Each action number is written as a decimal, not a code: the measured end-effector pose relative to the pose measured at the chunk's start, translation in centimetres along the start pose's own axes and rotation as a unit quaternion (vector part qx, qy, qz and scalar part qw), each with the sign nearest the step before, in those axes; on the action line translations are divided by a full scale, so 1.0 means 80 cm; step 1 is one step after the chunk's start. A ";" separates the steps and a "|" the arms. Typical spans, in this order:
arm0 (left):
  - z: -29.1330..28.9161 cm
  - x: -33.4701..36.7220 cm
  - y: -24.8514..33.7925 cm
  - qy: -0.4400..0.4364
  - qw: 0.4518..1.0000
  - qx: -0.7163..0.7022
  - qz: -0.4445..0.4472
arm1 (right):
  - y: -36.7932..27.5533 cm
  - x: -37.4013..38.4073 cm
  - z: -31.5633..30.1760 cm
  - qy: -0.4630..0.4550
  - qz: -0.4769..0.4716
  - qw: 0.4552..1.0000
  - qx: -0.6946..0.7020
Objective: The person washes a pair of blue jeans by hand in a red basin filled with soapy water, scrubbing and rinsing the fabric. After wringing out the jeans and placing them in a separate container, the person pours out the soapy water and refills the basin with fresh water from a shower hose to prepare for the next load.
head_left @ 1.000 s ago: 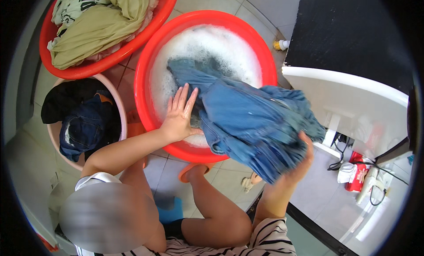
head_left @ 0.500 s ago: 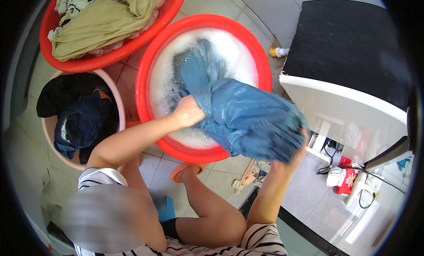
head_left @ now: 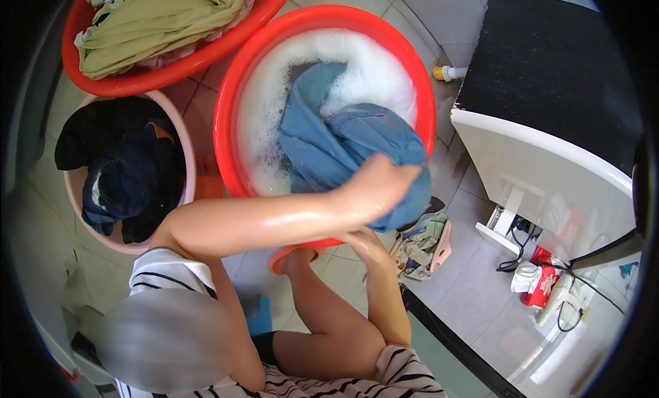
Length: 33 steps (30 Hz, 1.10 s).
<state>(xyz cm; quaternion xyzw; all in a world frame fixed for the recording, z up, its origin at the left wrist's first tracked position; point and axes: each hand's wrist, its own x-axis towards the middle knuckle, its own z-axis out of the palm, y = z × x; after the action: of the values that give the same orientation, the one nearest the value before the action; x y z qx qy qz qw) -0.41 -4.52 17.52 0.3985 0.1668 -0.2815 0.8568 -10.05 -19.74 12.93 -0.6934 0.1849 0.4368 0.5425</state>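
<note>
A wet blue denim garment (head_left: 319, 151) lies bunched in a red basin (head_left: 221, 123) of foamy water, its right part lifted over the near right rim. My left arm reaches across to the right, and my left hand (head_left: 388, 185) is closed on the denim there. Just below that forearm, my right hand (head_left: 364, 246) is at the garment's lower edge. Its fingers are mostly hidden behind the left forearm and the cloth. White suds (head_left: 374, 68) cover the far side of the water.
Another red basin (head_left: 185, 72) with light clothes stands at the far left. Below it, a pale pink basin (head_left: 190, 171) holds dark clothes. A pink container (head_left: 443, 247) with cloths sits right of my knees. On the right are a black-topped white cabinet (head_left: 542, 144), cables and a red tissue pack (head_left: 539, 278).
My left hand has moved right across the basin onto the denim. My right hand has come down and left, below the left forearm. The lifted denim has bunched closer to the basin.
</note>
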 end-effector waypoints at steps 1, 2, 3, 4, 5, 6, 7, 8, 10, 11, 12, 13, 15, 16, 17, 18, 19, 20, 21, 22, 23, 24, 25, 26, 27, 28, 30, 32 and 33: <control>0.018 0.006 -0.017 -0.017 0.998 0.029 0.059 | -0.003 -0.001 0.003 0.000 -0.015 1.000 0.013; 0.025 0.000 -0.015 -0.064 0.987 0.138 0.055 | -0.001 0.008 0.007 0.002 -0.035 0.998 0.045; 0.028 -0.008 -0.013 -0.110 0.962 0.246 0.049 | 0.002 0.016 0.009 0.010 -0.057 0.994 0.089; 0.031 -0.016 -0.013 -0.153 0.940 0.294 0.079 | 0.004 0.020 0.006 0.023 -0.081 0.986 0.144; 0.032 -0.023 -0.011 -0.195 0.913 0.341 0.109 | 0.006 0.026 0.002 0.031 -0.110 0.972 0.206; 0.028 -0.023 -0.006 -0.214 0.860 0.456 0.084 | 0.005 0.033 -0.002 0.033 -0.145 0.952 0.267; 0.022 -0.027 0.000 -0.205 0.860 0.452 0.124 | 0.003 0.041 -0.008 0.031 -0.172 0.932 0.318; 0.016 -0.029 0.003 -0.204 0.856 0.445 0.166 | 0.000 0.041 -0.019 0.034 -0.201 0.915 0.348; -0.017 -0.026 -0.014 -0.114 0.752 0.476 0.441 | -0.013 0.046 -0.036 0.012 -0.243 0.880 0.408; -0.043 -0.017 -0.015 -0.081 0.720 0.458 0.515 | -0.026 0.042 -0.037 -0.001 -0.234 0.864 0.445; -0.075 -0.002 -0.025 -0.045 0.719 0.441 0.536 | -0.045 0.037 -0.035 -0.021 -0.233 0.849 0.474; -0.106 0.004 -0.027 0.009 0.766 0.418 0.488 | -0.106 0.013 -0.011 0.048 -0.108 0.793 0.598; -0.154 0.018 -0.066 0.225 0.879 0.319 0.273 | -0.122 -0.009 -0.017 0.031 -0.135 0.779 0.611; -0.152 0.009 -0.057 0.246 0.956 0.113 0.112 | -0.124 -0.018 -0.020 0.032 -0.153 0.762 0.628; -0.150 0.000 -0.047 0.251 0.961 -0.102 -0.058 | -0.125 -0.026 -0.023 0.033 -0.170 0.744 0.645; -0.176 0.012 -0.084 0.153 0.970 -0.158 -0.102 | -0.124 -0.031 -0.026 0.072 -0.217 0.779 0.584; -0.168 0.020 -0.086 0.093 0.969 -0.202 -0.110 | -0.126 -0.043 -0.032 0.123 -0.268 0.807 0.511; -0.157 0.029 -0.089 0.034 0.962 -0.245 -0.119 | -0.127 -0.055 -0.035 0.172 -0.314 0.827 0.433; -0.144 0.027 -0.073 -0.012 0.951 -0.283 -0.123 | -0.127 -0.058 -0.029 0.234 -0.327 0.846 0.349; -0.135 0.024 -0.054 0.027 0.946 -0.261 -0.191 | -0.127 -0.060 -0.018 0.292 -0.336 0.856 0.262; -0.125 0.038 -0.052 -0.004 0.948 -0.261 -0.181 | -0.123 -0.072 -0.036 0.284 -0.397 0.863 0.134; -0.126 0.053 -0.055 -0.026 0.950 -0.260 -0.169 | -0.115 -0.077 -0.051 0.274 -0.459 0.845 0.011; -0.123 0.063 -0.050 -0.048 0.952 -0.258 -0.158 | -0.109 -0.082 -0.064 0.264 -0.519 0.808 -0.089; -0.117 0.073 -0.046 -0.018 0.954 -0.261 -0.147 | -0.100 -0.073 -0.076 0.297 -0.517 0.791 -0.133; -0.114 0.075 -0.033 0.007 0.966 -0.227 -0.128 | -0.094 -0.058 -0.081 0.326 -0.514 0.775 -0.171; -0.112 0.075 -0.019 0.032 0.975 -0.191 -0.109 | -0.092 -0.046 -0.085 0.339 -0.486 0.799 -0.099; -0.117 0.083 -0.011 0.076 0.991 -0.112 -0.006 | -0.104 -0.030 -0.086 0.343 -0.393 0.840 0.152; -0.131 0.073 -0.009 0.079 0.989 0.032 0.123 | -0.115 -0.013 -0.097 0.287 -0.305 0.857 0.300; -0.141 0.065 -0.009 0.077 0.976 0.089 0.180 | -0.121 -0.004 -0.102 0.264 -0.257 0.850 0.376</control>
<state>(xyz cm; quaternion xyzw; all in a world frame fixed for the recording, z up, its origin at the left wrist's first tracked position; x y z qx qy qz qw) 2.56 2.06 7.35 0.5173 0.1323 -0.1043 0.8390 0.18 -23.90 19.14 -0.5481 0.2870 -0.0204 0.7854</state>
